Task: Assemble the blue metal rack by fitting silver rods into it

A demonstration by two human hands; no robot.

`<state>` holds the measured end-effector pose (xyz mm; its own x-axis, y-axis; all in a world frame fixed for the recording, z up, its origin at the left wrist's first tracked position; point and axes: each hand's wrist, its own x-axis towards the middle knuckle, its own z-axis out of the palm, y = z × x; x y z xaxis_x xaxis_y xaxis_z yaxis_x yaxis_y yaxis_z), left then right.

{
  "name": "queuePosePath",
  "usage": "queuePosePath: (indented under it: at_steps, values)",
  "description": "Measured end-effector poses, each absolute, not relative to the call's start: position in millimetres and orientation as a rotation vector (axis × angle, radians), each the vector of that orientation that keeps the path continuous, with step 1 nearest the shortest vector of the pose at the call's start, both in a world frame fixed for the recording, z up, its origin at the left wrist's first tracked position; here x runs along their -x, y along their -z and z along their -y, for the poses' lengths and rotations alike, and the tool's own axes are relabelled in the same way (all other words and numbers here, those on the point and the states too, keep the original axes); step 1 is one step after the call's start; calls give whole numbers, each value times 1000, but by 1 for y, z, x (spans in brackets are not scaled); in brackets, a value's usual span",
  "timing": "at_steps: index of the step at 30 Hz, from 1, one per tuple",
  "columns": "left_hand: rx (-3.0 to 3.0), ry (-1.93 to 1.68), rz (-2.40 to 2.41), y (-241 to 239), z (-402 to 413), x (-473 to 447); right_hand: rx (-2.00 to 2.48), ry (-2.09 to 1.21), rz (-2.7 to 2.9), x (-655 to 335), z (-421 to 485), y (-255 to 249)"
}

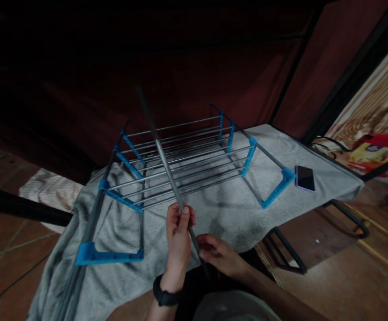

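My left hand (179,232) is wrapped round a long grey metal rod (160,151) that slants up and away over the rack. My right hand (218,254) pinches the same rod lower down, near its near end. Beyond my hands a shoe rack (187,160) of grey metal bars and blue plastic connectors lies on a grey cloth (227,209). A black band sits on my left wrist.
A dark phone (305,178) lies on the cloth at the right, beside a blue connector. A dark maroon curtain hangs behind. Black metal frame legs show under the cloth at the right. A red package (377,154) lies at the far right. The floor is brown tile.
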<state>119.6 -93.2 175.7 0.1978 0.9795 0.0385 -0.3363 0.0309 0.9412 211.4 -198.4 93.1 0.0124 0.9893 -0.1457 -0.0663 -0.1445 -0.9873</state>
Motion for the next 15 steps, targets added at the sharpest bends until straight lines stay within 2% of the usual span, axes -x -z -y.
queuePosePath:
  at_steps: [5,15]
  values:
    - [-946,-1293,-775,-174,93,-125,1424,-1232,1263,-219,204,-84]
    - [-1004,-1248,-942,-159,89,-113,1784,-874,1295,-270,223,-71]
